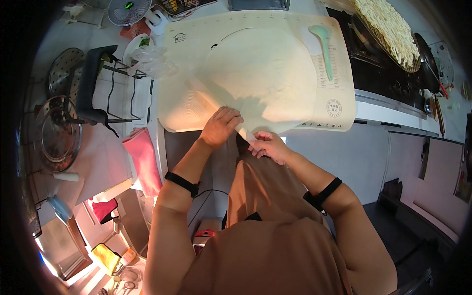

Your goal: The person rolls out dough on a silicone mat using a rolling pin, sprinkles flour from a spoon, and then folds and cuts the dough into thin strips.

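Observation:
A large, thin sheet of pale dough [261, 73] lies on a cream kneading mat [332, 125] with printed scales. Its left side ends in a long, narrow roll [246, 133], slanting down toward me past the mat's front edge; whether a rolling pin is inside cannot be told. My left hand [223, 125] is closed over this roll near the mat's front edge. Just beyond that edge, my right hand [269, 147] grips the roll's near end between thumb and fingers. A mint-green spoon [325, 51] rests at the mat's right side.
Right of the mat is a black stove [391, 83] with a round tray of cut noodles [391, 33] over a pan. To the left are a plastic bag [153, 62], a small fan [129, 11], a wire rack [120, 92], a glass lid [58, 133] and a pink towel [142, 160].

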`<state>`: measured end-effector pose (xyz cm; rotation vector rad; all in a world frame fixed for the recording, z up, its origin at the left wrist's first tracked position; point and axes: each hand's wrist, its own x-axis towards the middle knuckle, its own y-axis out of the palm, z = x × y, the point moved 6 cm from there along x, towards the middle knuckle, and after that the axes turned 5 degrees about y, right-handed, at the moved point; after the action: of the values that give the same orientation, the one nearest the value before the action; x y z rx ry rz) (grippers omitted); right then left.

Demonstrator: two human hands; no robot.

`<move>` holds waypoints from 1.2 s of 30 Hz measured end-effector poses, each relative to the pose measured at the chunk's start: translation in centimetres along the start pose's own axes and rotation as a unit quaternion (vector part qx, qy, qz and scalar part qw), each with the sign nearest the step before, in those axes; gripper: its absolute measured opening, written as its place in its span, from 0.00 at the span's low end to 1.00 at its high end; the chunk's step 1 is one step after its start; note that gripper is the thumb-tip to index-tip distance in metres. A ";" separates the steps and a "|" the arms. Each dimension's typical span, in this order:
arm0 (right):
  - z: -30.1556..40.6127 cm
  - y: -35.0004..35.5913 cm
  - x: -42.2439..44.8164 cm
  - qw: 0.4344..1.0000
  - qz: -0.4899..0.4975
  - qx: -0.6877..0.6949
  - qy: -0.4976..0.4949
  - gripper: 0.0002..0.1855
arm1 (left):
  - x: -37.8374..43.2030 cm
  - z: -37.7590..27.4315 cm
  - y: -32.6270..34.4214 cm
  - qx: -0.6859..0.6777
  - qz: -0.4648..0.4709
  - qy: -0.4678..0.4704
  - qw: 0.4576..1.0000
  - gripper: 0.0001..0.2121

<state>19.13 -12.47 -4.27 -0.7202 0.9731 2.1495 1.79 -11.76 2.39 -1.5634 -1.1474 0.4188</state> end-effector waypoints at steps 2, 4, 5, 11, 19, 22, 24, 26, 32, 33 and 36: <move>-0.4 -0.8 -0.3 0.999 -0.028 0.030 0.016 0.18 | 0.3 0.3 0.2 0.009 0.001 0.026 1.000 0.15; -1.4 -2.4 -0.7 0.989 -0.115 0.078 0.050 0.20 | 0.6 0.5 0.5 0.005 0.019 0.042 0.999 0.14; -2.1 -3.4 -0.9 0.975 -0.182 0.112 0.067 0.21 | 0.8 0.6 0.5 0.007 0.017 0.041 0.999 0.13; -4.9 -4.1 1.7 0.953 -0.094 0.267 0.110 0.23 | 1.3 0.6 0.0 -0.026 0.015 0.020 0.999 0.12; -3.5 -3.0 1.6 0.932 -0.039 0.357 -0.049 0.11 | 1.1 1.1 0.0 -0.053 0.040 0.039 0.997 0.14; -2.8 -2.4 0.1 0.936 -0.039 0.346 -0.045 0.11 | 1.4 1.2 0.3 -0.061 0.062 0.030 0.996 0.14; -2.1 -1.8 -0.5 0.938 -0.023 0.342 -0.056 0.12 | 1.6 1.2 0.2 -0.056 0.076 0.017 0.995 0.15; -2.0 -1.8 -0.8 0.934 -0.054 0.350 -0.048 0.12 | 1.7 1.0 0.1 -0.045 0.083 0.020 0.995 0.16; -2.0 -1.5 -1.0 0.937 -0.054 0.344 -0.031 0.14 | 1.6 0.1 -0.6 0.015 0.003 0.058 0.998 0.16; -2.0 -1.6 -1.1 0.939 -0.054 0.340 -0.030 0.14 | 1.7 0.1 -0.6 0.017 -0.006 0.073 0.997 0.17; -2.0 -1.7 -1.3 0.938 -0.047 0.342 -0.026 0.15 | 2.4 0.7 0.0 -0.009 -0.001 0.092 0.996 0.17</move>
<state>21.68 -13.62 -5.21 -0.3480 1.5034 1.5695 2.39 -9.34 2.91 -1.5814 -1.0141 0.2578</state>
